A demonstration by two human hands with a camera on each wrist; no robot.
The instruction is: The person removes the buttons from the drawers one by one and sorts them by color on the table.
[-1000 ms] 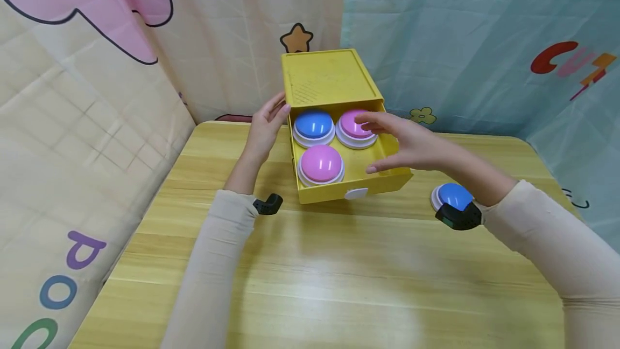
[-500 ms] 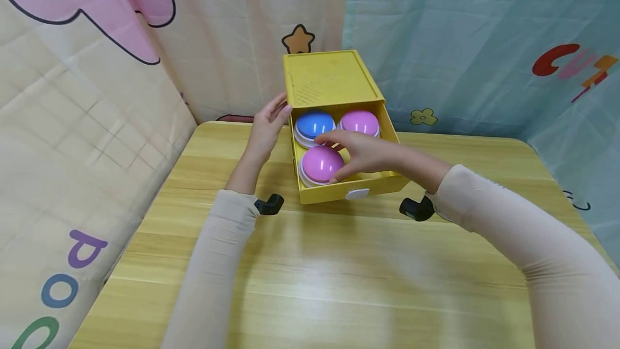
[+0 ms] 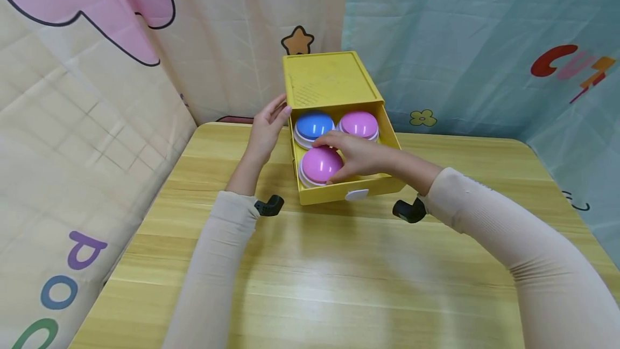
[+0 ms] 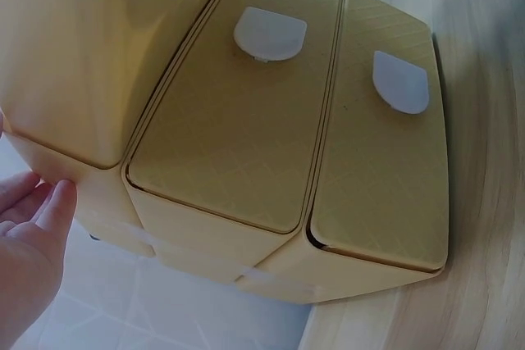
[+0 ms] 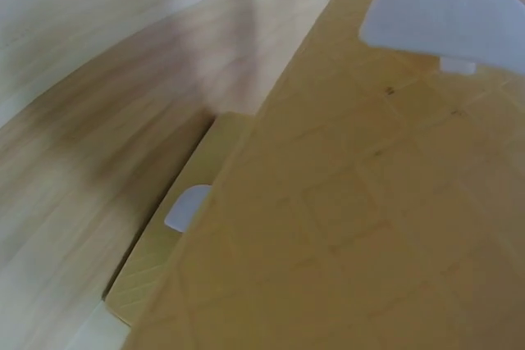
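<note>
A yellow drawer cabinet (image 3: 329, 79) stands on the table, its top drawer (image 3: 319, 195) pulled out. Inside the drawer sit a blue button buzzer (image 3: 314, 125), a pink buzzer (image 3: 358, 124) behind on the right, and another pink buzzer (image 3: 321, 165) at the front left, all domed on white bases. My right hand (image 3: 360, 154) grips the front pink buzzer, fingers at its back edge and thumb at its front. My left hand (image 3: 263, 131) rests against the cabinet's left side; the left wrist view shows extended fingers (image 4: 56, 206) touching the side wall. The right wrist view shows only drawer fronts.
Below the open drawer are two shut drawers with white pull tabs (image 4: 271, 34). The wooden table (image 3: 310, 284) extends toward me and to the right. Printed curtains (image 3: 460, 42) hang close behind and at the sides.
My right hand has come leftward from above the drawer's right side and taken hold of the front pink buzzer. The right sleeve now covers a blue buzzer seen earlier on the table. Left hand still.
</note>
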